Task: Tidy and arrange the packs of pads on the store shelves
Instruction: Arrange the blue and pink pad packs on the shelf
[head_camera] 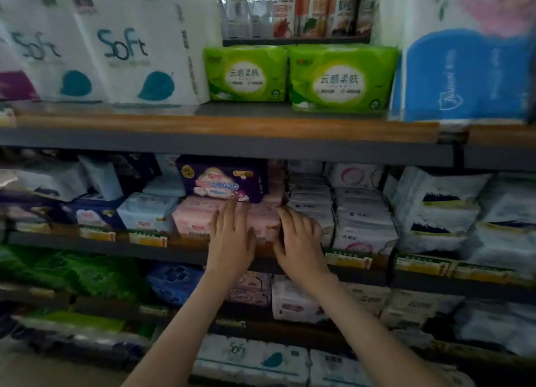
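Pink packs of pads lie at the front of the middle shelf, with a purple pack on top of them. My left hand rests flat with straight fingers against the front of the pink packs. My right hand lies just to the right, fingers straight, touching the gap between the pink packs and a stack of white packs. More white and blue packs fill the shelf to the right, and dark blue and pale blue ones to the left.
The upper shelf carries white "Soft" tissue bundles, two green tissue packs and a blue bundle. Yellow price tags line the shelf edge. Lower shelves hold green packs, pink and white packs.
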Tool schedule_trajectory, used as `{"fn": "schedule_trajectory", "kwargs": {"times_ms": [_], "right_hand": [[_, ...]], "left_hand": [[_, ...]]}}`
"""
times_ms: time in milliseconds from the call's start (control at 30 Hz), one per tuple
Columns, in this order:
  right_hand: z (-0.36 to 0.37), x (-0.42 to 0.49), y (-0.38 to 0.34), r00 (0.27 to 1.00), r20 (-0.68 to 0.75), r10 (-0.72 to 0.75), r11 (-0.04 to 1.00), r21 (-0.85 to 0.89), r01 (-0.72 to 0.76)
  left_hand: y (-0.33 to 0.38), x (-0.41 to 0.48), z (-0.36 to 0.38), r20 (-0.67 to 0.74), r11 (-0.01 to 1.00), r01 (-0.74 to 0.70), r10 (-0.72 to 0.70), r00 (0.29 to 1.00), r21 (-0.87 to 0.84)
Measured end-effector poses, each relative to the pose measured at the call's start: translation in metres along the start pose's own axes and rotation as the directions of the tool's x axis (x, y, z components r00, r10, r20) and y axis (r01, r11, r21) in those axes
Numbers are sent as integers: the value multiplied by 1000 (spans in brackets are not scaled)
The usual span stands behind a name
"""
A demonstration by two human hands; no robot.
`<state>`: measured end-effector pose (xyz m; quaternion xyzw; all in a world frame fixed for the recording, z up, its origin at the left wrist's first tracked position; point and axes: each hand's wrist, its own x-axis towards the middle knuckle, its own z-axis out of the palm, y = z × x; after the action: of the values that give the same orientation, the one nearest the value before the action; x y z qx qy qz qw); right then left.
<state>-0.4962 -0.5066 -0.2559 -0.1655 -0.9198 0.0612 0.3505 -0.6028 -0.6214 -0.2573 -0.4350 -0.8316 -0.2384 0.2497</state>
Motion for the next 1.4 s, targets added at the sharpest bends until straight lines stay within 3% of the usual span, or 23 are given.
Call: {"fn": "schedule_trajectory", "kwargs": {"times_ms": [233, 433, 600, 767, 900, 1067, 1200, 1400], "right_hand": [[-18, -13, 38, 994, 27, 102, 992, -72, -100], [-57, -41, 87, 971, -153, 186, 973, -111, -204], [-88, -58, 130, 866, -344, 363, 910, -67, -409], [-118, -71, 172, 764, -380, 521, 835, 45, -548], [-132, -71, 195, 807, -349, 476, 862, 6, -506], [-125, -56, 183, 876, -315, 365, 920, -21, -391], [-99, -42, 151, 936, -270, 225, 974, 39, -223], [-47, -16, 62, 983, -129, 128, 974, 203, -101]], "left_hand": [[50, 18, 22, 3, 965, -225, 227, 974, -137], [111, 26, 46, 4, 895, -354, 369, 929, -273], [160, 36, 57, -26, 847, -431, 445, 895, -312], [220, 46, 67, 33, 868, -426, 449, 893, -255], [251, 56, 75, 114, 883, -372, 417, 902, -287], [242, 65, 74, 140, 897, -357, 401, 905, -261], [206, 55, 63, 76, 921, -300, 327, 942, -247], [103, 23, 33, -33, 969, -194, 191, 981, -156]]}}
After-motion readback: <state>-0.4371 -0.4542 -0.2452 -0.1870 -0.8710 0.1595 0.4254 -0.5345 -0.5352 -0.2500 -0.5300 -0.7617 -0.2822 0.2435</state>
